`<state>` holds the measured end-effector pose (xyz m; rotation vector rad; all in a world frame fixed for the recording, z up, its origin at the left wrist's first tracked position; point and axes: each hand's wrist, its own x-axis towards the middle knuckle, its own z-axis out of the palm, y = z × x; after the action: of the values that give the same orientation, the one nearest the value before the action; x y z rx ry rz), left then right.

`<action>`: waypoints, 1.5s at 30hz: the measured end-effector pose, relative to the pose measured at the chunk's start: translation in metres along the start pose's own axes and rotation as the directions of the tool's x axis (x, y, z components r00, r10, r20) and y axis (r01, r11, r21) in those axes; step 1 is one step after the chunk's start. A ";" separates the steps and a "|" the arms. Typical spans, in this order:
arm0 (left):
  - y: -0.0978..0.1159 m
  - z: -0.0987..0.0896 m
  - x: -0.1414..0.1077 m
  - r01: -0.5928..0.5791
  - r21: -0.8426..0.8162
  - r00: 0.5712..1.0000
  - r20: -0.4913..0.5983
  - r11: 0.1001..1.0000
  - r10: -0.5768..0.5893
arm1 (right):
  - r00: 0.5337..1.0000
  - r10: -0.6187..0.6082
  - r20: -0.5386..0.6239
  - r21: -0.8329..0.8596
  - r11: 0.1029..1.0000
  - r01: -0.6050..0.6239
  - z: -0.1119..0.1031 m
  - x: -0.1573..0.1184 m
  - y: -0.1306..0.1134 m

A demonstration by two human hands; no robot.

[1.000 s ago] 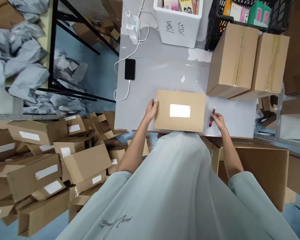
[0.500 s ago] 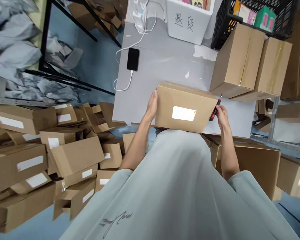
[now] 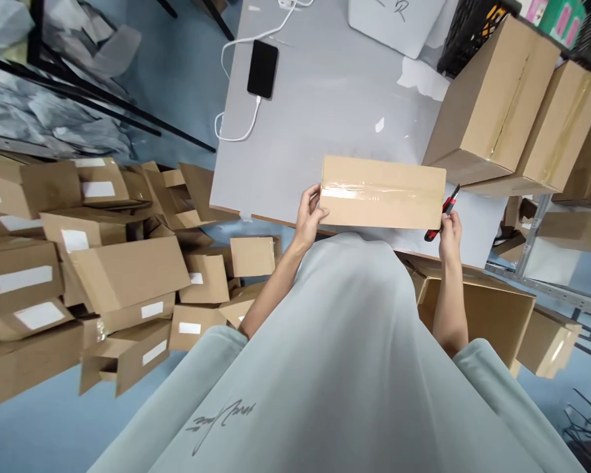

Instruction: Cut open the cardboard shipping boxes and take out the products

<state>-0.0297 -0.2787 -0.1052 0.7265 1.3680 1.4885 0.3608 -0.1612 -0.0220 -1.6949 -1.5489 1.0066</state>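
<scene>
A brown cardboard box [image 3: 383,194] is at the front edge of the grey table [image 3: 315,125], its long taped side facing up. My left hand [image 3: 309,217] grips the box's left end, thumb on the near corner. At the right end, my right hand [image 3: 450,235] is closed around a red and black utility knife [image 3: 442,213], whose tip points up and away. The fingers of that hand are close against the box; whether they press on it is partly hidden.
A black phone [image 3: 262,69] on a white cable lies at the table's back left. Two tall cartons [image 3: 497,98] stand at the right. Many labelled boxes [image 3: 128,276] are piled on the floor at left. An open carton [image 3: 482,309] sits below my right arm.
The box has been turned, so its taped side now shows instead of the face with the white label. The left thumb has come over its corner. The camera view has shifted.
</scene>
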 end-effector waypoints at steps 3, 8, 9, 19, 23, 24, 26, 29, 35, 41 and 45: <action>0.009 -0.001 -0.012 0.009 0.071 0.999 0.039 0.997 -0.012 | 1.000 0.002 -0.025 -0.087 0.996 -0.004 -0.010 0.004 -0.011; 0.025 -0.009 -0.009 -0.111 0.121 0.990 -0.067 0.986 0.120 | 0.995 -0.098 -0.025 -0.094 0.991 0.095 -0.029 0.016 -0.048; 0.028 -0.011 -0.006 -0.147 0.125 0.983 -0.095 0.981 0.159 | 0.992 -0.128 -0.024 -0.102 0.987 0.124 -0.031 0.018 -0.058; 0.046 -0.014 0.004 -0.222 0.118 0.975 0.057 0.968 0.216 | 0.779 -0.349 0.520 -0.466 0.649 0.601 0.017 0.013 -0.177; 0.037 -0.017 0.011 -0.216 0.138 0.968 0.160 0.967 0.194 | 0.563 -0.252 0.787 -0.457 0.376 0.806 0.060 0.004 -0.215; 0.033 -0.020 0.013 -0.188 0.121 0.973 0.159 0.975 0.168 | 0.524 -0.211 0.825 -0.449 0.319 0.835 0.070 0.002 -0.222; 0.026 -0.025 0.018 -0.130 0.070 0.981 0.152 0.989 0.118 | 0.464 -0.139 0.875 -0.430 0.220 0.876 0.087 -0.002 -0.233; 0.020 -0.031 0.021 -0.125 0.026 0.970 0.215 0.992 0.117 | 0.405 -0.061 0.912 -0.396 0.120 0.910 0.106 -0.006 -0.244; 0.014 -0.028 0.019 -0.119 -0.057 0.964 0.235 0.991 0.129 | 0.380 0.033 0.924 -0.381 0.040 0.924 0.121 -0.011 -0.258; 0.012 -0.026 0.020 -0.119 -0.094 0.963 0.231 0.988 0.138 | 0.385 0.069 0.920 -0.387 0.013 0.922 0.123 -0.015 -0.270; 0.012 -0.026 0.021 -0.174 -0.050 0.948 0.260 0.984 0.181 | 0.404 0.129 0.906 -0.407 0.000 0.913 0.128 -0.016 -0.276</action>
<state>-0.0638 -0.2694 -0.1025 1.0146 1.1015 1.4835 0.1085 -0.1515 0.1485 -0.7816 -3.7443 0.0727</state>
